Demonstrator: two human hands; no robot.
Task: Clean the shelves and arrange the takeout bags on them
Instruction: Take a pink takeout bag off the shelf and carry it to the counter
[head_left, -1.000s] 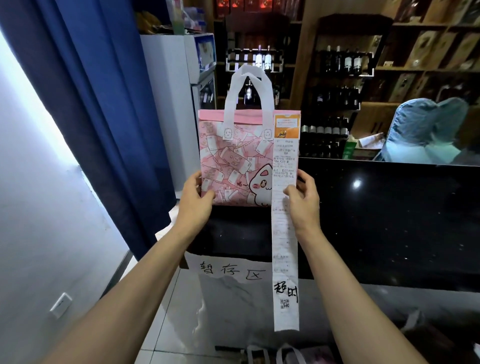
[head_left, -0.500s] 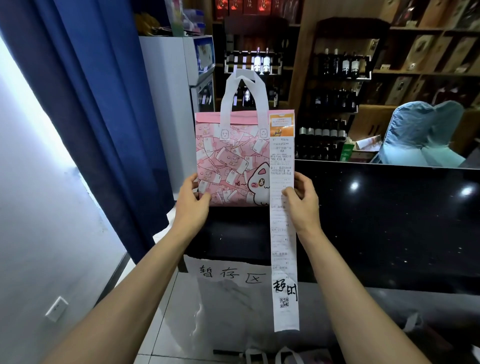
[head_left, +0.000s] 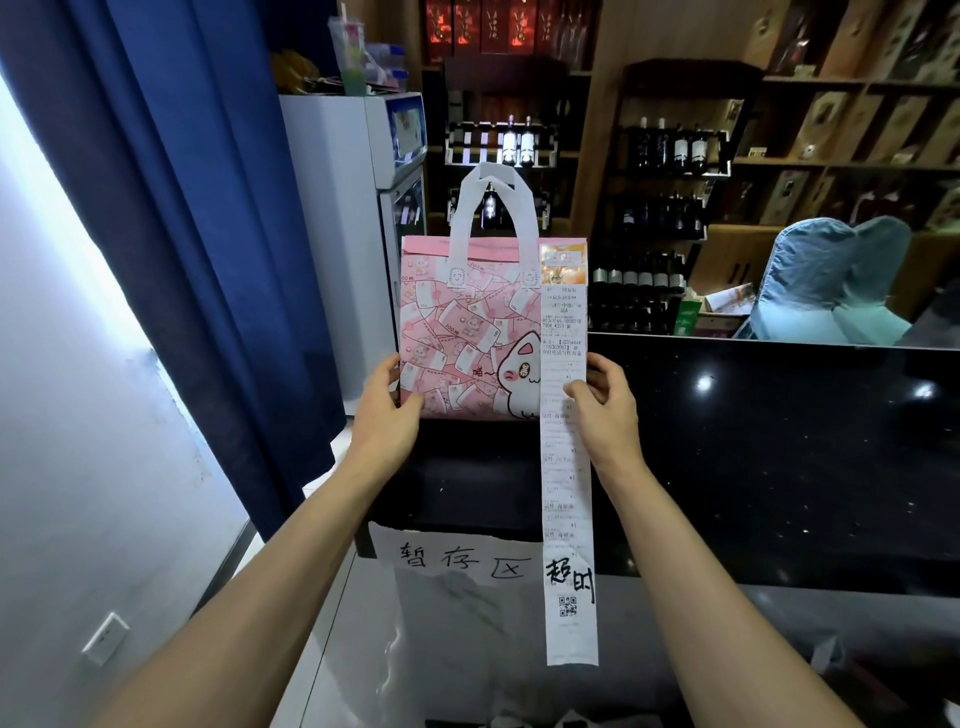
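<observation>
Pink bag (head_left: 467, 332) stands pinched by your left hand (head_left: 387, 410) and right hand (head_left: 605, 410); that long receipt (head_left: 566, 467) could snag and tip it off the near counter (head_left: 779, 441) edge.

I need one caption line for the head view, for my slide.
Both hands, left hand and right hand, steady a pink takeout bag upright on the black counter.

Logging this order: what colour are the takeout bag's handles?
White, above the pink banknote-and-cat printed takeout bag; the handles show clearly in the head view.
</observation>
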